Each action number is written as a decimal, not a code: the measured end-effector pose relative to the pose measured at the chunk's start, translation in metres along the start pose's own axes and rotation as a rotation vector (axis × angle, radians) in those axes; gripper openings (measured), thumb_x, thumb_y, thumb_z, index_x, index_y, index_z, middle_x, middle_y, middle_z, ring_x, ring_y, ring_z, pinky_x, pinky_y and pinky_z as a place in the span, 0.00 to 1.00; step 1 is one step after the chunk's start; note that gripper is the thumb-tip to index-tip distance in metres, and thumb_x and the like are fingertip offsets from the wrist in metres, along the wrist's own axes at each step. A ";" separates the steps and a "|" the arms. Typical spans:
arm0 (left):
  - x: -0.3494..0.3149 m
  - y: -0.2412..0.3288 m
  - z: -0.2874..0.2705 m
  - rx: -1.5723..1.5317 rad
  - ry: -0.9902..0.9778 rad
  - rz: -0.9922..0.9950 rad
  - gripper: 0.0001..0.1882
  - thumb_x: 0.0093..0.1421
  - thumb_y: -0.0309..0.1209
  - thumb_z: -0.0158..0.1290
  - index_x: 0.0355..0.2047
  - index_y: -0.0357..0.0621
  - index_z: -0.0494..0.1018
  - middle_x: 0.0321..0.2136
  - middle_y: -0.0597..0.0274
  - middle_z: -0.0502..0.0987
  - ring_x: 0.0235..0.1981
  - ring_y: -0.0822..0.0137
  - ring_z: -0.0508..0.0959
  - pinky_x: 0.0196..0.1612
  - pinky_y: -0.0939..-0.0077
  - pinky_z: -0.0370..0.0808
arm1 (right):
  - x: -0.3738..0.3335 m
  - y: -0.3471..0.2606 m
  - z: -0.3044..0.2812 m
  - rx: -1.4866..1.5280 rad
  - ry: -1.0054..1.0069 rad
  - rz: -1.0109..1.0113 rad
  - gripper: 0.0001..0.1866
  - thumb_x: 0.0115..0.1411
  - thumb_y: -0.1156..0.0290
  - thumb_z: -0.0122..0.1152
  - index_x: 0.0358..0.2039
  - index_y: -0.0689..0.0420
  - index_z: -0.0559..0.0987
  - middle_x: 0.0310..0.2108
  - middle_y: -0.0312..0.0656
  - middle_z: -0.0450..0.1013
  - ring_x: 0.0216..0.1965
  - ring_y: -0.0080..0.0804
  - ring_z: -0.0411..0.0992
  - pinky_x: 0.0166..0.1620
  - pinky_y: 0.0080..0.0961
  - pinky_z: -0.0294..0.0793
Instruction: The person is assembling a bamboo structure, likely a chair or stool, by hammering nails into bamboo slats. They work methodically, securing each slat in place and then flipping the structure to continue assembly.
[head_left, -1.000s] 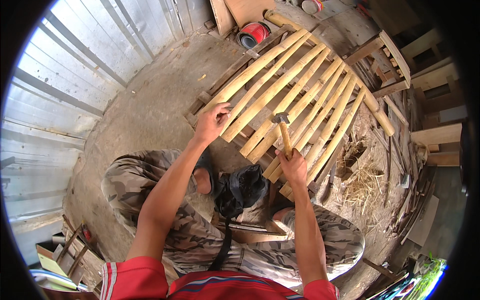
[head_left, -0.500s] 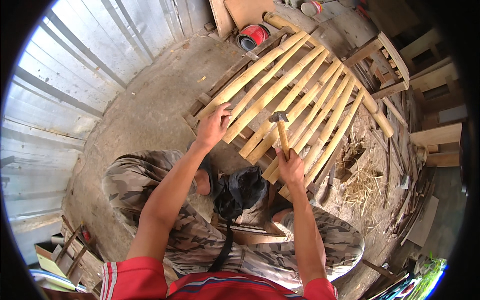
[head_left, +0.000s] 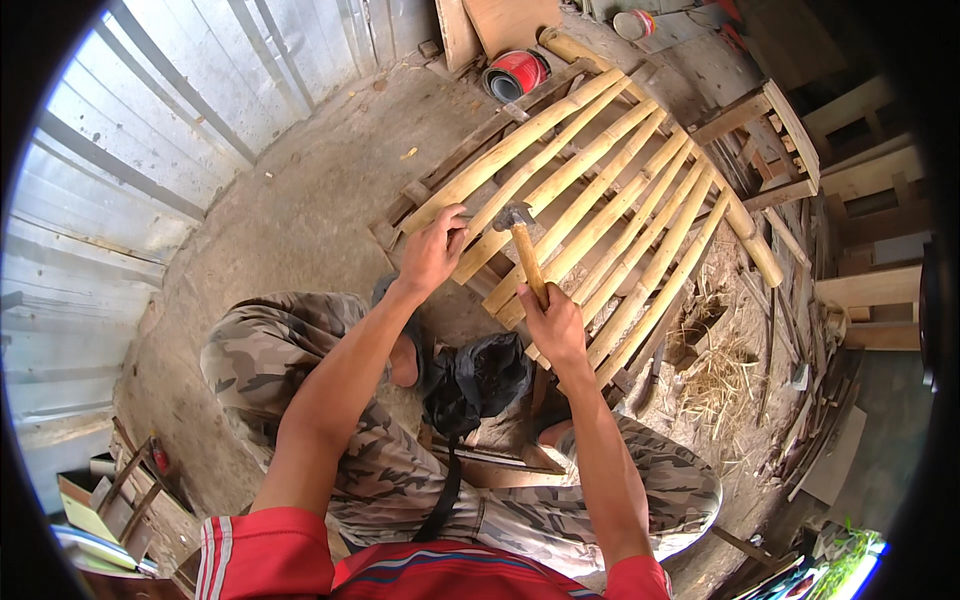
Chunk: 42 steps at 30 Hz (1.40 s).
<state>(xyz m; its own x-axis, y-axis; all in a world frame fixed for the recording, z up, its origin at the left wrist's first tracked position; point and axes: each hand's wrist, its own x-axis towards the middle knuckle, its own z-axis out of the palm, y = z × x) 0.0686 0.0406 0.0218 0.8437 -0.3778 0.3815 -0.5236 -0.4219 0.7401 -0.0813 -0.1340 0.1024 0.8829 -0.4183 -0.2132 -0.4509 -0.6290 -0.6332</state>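
Note:
A hammer with a dark metal head and wooden handle (head_left: 528,265) is gripped near its lower end by my right hand (head_left: 555,328). Its head hangs over the near part of a bamboo slat frame (head_left: 568,190), just right of my left hand. My left hand (head_left: 434,250) is at the near end of the leftmost slats, fingers pinched together. Whatever those fingers hold is too small to make out. The slats fan out toward me from a thick bamboo crosspiece (head_left: 742,222) along the far right side.
A black plastic bag (head_left: 482,378) lies between my legs. Beyond the frame stands a red can (head_left: 515,75), with boards leaning near it. Corrugated metal sheeting (head_left: 130,150) walls the left side. Straw (head_left: 720,380) and wooden crates (head_left: 790,130) lie to the right.
My right hand has swung the hammer leftward, bringing its head close to my left hand. My left hand stays at the slat ends, and the view has shifted slightly.

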 end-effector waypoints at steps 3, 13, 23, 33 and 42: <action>0.000 -0.002 0.000 -0.002 0.000 -0.002 0.19 0.62 0.26 0.58 0.52 0.45 0.67 0.37 0.56 0.83 0.37 0.53 0.83 0.37 0.64 0.78 | 0.001 -0.009 0.000 0.004 -0.021 0.002 0.26 0.65 0.49 0.59 0.33 0.65 0.77 0.27 0.63 0.76 0.34 0.64 0.76 0.37 0.48 0.74; -0.001 -0.001 0.003 0.049 0.021 0.041 0.20 0.60 0.25 0.59 0.50 0.44 0.64 0.35 0.60 0.83 0.34 0.53 0.83 0.34 0.61 0.78 | 0.001 -0.016 0.015 0.013 0.082 -0.132 0.26 0.66 0.50 0.60 0.30 0.66 0.75 0.19 0.56 0.73 0.22 0.56 0.74 0.29 0.42 0.71; -0.005 -0.015 0.013 -0.005 0.140 0.128 0.16 0.59 0.25 0.61 0.40 0.44 0.63 0.30 0.53 0.81 0.31 0.49 0.82 0.30 0.60 0.77 | -0.001 -0.031 0.022 -0.035 0.090 -0.108 0.23 0.68 0.54 0.58 0.30 0.66 0.74 0.19 0.60 0.73 0.24 0.62 0.76 0.27 0.46 0.73; -0.006 -0.010 0.011 -0.020 0.150 0.069 0.15 0.59 0.24 0.62 0.37 0.42 0.64 0.30 0.53 0.80 0.31 0.50 0.82 0.31 0.61 0.77 | 0.001 -0.027 0.028 -0.008 0.106 -0.156 0.20 0.67 0.58 0.59 0.33 0.66 0.74 0.19 0.61 0.73 0.23 0.62 0.76 0.24 0.44 0.72; -0.007 -0.011 0.012 -0.026 0.161 0.083 0.15 0.58 0.24 0.62 0.36 0.41 0.65 0.29 0.52 0.79 0.31 0.48 0.81 0.30 0.60 0.76 | -0.001 -0.030 0.033 -0.013 0.064 -0.135 0.20 0.67 0.56 0.58 0.33 0.64 0.72 0.19 0.63 0.74 0.26 0.64 0.77 0.28 0.52 0.75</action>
<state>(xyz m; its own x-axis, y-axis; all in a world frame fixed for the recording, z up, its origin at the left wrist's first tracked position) 0.0672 0.0377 0.0045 0.8069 -0.2726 0.5240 -0.5906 -0.3729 0.7156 -0.0649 -0.0930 0.0966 0.9257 -0.3701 -0.0784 -0.3307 -0.6908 -0.6430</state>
